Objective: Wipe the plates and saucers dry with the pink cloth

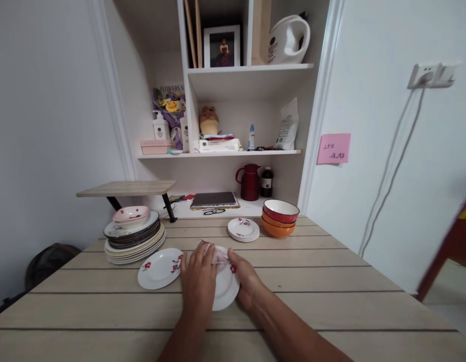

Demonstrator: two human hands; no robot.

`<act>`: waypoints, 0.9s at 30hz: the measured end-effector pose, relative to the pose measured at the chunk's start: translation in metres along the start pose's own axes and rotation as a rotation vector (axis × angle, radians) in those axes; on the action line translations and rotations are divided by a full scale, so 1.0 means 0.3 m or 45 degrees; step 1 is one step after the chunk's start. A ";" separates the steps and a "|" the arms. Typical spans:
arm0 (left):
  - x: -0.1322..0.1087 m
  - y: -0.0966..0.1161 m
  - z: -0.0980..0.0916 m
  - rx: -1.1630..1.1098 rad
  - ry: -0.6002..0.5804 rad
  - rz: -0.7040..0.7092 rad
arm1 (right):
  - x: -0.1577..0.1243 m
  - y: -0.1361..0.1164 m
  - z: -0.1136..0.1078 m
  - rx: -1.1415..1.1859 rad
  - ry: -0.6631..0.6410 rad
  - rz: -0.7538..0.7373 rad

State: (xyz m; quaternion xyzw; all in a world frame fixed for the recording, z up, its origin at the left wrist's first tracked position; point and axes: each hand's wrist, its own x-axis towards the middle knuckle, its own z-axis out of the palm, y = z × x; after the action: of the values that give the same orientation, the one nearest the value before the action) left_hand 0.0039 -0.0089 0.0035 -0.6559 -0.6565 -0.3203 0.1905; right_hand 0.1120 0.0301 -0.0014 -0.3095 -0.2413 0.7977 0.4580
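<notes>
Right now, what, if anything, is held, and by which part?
Right hand: a flowered plate, by its right edge. Left hand: on a pinkish cloth; grip hidden.

Pale walls (pixel 369 75), white shelving (pixel 251 74) behind a planked table (pixel 304 276).

Soft, diffuse light; faint shadows; edges stretched (right margin blurred).

Left grip (pixel 198 274) hides part of held plate (pixel 226 290); 2 forearms (pixel 289 324) cut at bottom edge
</notes>
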 end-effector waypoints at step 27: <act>-0.055 0.107 0.014 -0.076 -0.095 0.199 | 0.000 -0.083 -0.029 0.152 0.170 -0.043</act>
State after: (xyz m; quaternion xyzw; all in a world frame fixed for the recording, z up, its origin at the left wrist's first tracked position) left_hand 0.0374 -0.0204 -0.0049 -0.7221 -0.5999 -0.2993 0.1706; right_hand 0.1326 0.0424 0.0094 -0.3302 -0.1675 0.7803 0.5041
